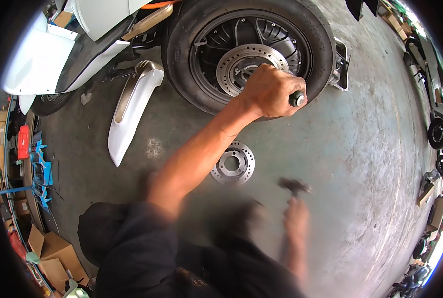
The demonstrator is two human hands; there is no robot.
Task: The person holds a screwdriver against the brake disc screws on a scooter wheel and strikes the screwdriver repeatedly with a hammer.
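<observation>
A black motorcycle wheel lies on the concrete floor with a drilled brake disc at its hub. My left hand reaches over the disc and is closed around a dark-handled tool, whose metal-capped end sticks out by my fingers. My right hand is lower and nearer to me, motion-blurred, gripping a hammer with its head pointing up toward the wheel. A second, loose brake disc rests flat on the floor between my two hands.
A white fender lies on the floor left of the wheel. White scooter bodywork stands at upper left. Cardboard boxes and blue parts line the left edge. Other motorcycles stand at the right.
</observation>
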